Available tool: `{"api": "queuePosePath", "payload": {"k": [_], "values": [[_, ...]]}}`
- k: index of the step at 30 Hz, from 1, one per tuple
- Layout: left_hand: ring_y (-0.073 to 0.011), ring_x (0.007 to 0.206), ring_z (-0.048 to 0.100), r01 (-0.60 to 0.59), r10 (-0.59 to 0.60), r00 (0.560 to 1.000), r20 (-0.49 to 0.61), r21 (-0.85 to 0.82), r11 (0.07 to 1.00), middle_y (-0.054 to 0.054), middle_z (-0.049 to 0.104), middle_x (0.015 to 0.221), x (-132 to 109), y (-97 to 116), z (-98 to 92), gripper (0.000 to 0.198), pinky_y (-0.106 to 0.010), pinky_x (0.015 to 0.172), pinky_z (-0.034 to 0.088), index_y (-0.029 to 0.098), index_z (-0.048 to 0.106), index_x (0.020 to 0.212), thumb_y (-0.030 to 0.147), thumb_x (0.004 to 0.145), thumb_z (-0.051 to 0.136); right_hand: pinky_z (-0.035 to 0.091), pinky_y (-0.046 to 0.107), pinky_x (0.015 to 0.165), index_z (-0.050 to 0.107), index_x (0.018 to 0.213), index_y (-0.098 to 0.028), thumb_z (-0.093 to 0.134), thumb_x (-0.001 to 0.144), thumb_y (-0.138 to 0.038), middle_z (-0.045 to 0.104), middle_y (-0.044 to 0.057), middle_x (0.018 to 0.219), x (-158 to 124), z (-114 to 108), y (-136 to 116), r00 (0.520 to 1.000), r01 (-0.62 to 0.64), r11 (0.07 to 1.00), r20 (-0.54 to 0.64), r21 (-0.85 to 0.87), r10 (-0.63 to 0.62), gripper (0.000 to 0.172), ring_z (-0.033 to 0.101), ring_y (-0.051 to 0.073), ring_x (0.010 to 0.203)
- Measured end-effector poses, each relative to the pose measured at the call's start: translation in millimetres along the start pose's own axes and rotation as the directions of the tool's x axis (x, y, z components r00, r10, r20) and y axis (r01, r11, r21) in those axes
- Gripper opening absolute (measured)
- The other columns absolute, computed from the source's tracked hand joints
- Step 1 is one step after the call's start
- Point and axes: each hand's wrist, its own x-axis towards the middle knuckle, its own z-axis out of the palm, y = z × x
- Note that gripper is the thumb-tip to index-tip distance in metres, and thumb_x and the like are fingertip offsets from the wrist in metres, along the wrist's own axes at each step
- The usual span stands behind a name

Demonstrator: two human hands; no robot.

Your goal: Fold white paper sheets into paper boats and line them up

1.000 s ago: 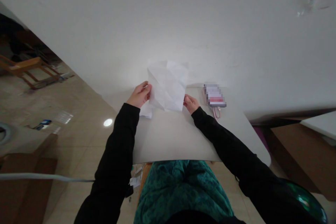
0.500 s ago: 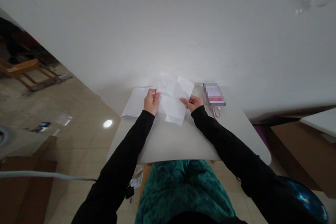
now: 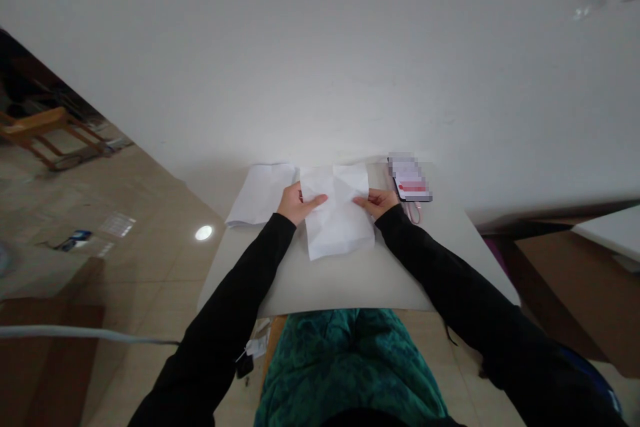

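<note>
A creased white paper sheet (image 3: 339,217) lies flat on the pale table (image 3: 330,287), folded over on itself. My left hand (image 3: 299,204) holds its left edge with the thumb across the top. My right hand (image 3: 376,201) grips the right edge, with the fingers partly hidden under the paper. Both black sleeves run back toward me. A second white sheet (image 3: 261,193) lies to the left, its right end tucked beneath the folded paper. Beyond my right hand sits a phone (image 3: 411,180), partly blurred, with a pink cord (image 3: 413,213) below it.
The table stands against a white wall, with its left edge over a tiled floor. A wooden chair (image 3: 40,130) stands far left. A brown box (image 3: 50,360) and a grey cable (image 3: 75,332) are lower left. My green garment (image 3: 350,367) fills the bottom middle.
The folded paper has come down from the air and now lies flat on the table. Both hands have lowered with it and shifted slightly right. The second sheet has appeared beside it.
</note>
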Motion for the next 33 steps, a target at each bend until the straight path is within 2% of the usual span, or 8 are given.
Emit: {"api": "queuePosePath", "payload": {"k": [6,10,13,16,21,27,30,33], "values": [[-0.0228,0.082,0.069,-0.09,0.086,0.993,-0.074,-0.048,0.995,-0.01,0.074,0.092,1.7,1.9,3.6,0.046,-0.033,0.072,0.058,0.01,0.068,0.089,0.037,0.056,0.083,0.057,0.034,0.06,0.075,0.08,-0.014,0.082,0.053,-0.048,0.075,0.006,0.074,-1.0,5.0,-11.1,0.999,-0.045,0.999,-0.017,-0.015,0.045,0.044,0.069,0.023,0.069],[-0.0115,0.049,0.06,-0.062,0.05,0.995,-0.084,-0.141,0.988,-0.005,0.071,0.075,5.2,1.5,-3.6,0.036,-0.022,0.044,0.049,0.012,0.063,0.085,0.038,0.065,0.077,0.056,0.032,0.059,0.074,0.085,-0.016,0.082,0.055,-0.045,0.075,0.004,0.077,-3.3,5.8,-16.6,0.995,-0.058,0.995,-0.079,0.079,0.064,0.042,0.069,0.02,0.063],[-0.006,0.038,0.05,-0.065,0.052,0.995,-0.083,-0.163,0.985,-0.001,0.067,0.078,5.8,1.3,-7.8,0.038,-0.018,0.035,0.039,0.019,0.052,0.109,0.037,0.078,0.065,0.057,0.031,0.059,0.074,0.084,-0.017,0.084,0.053,-0.04,0.075,0.003,0.076,-2.5,3.2,-19.6,0.986,-0.066,0.983,-0.137,0.172,0.09,0.04,0.069,0.018,0.061],[-0.0068,0.057,0.061,-0.161,0.164,0.987,0.0,-0.17,0.972,-0.005,0.064,0.109,5.2,0.1,-9.1,0.059,-0.019,0.049,0.047,0.031,0.032,0.127,0.028,0.077,0.064,0.058,0.032,0.066,0.073,0.084,-0.018,0.086,0.05,-0.036,0.076,0.001,0.079,0.8,-1.3,-22.3,0.977,-0.054,0.968,-0.188,0.247,0.102,0.041,0.07,0.017,0.064],[-0.0187,0.103,0.061,-0.328,0.328,0.914,0.237,-0.042,0.944,-0.007,0.06,0.114,2.3,-2.9,-5.6,0.056,-0.032,0.088,0.05,0.022,0.058,0.109,0.02,0.058,0.081,0.058,0.033,0.062,0.071,0.088,-0.015,0.084,0.052,-0.039,0.075,0.005,0.077,3.5,-6.5,-25.6,0.985,-0.107,0.984,-0.119,0.145,0.125,0.045,0.07,0.019,0.065],[-0.024,0.097,0.065,-0.218,0.246,0.95,0.19,-0.155,0.964,-0.011,0.065,0.106,-4.2,2.4,3.7,0.025,-0.036,0.081,0.054,0.017,0.074,0.078,0.03,0.059,0.083,0.053,0.025,0.048,0.031,0.143,-0.024,0.079,0.061,-0.036,0.071,0.009,0.106,-0.7,-3.4,-36.0,0.986,0.079,0.991,-0.138,-0.107,-0.093,0.096,0.068,0.017,0.062],[-0.0252,0.096,0.066,-0.208,0.234,0.953,0.194,-0.149,0.967,-0.01,0.068,0.104,-5.1,5.5,3.8,0.023,-0.039,0.083,0.054,0.019,0.076,0.075,0.032,0.057,0.085,0.052,0.024,0.053,0.047,0.133,-0.026,0.073,0.068,-0.035,0.065,0.008,0.118,-1.6,-2.9,-39.4,0.973,0.204,0.965,-0.077,-0.167,-0.219,0.071,0.068,0.016,0.07],[-0.025,0.095,0.066,-0.219,0.244,0.947,0.211,-0.134,0.966,-0.009,0.071,0.1,-4.7,8.7,0.5,0.022,-0.038,0.086,0.053,0.021,0.077,0.074,0.034,0.057,0.084,0.052,0.026,0.058,0.071,0.095,-0.02,0.064,0.076,-0.036,0.072,0.005,0.09,1.6,-7.6,-36.5,0.982,0.191,0.962,0.034,-0.196,-0.188,0.026,0.067,0.017,0.073]]}}
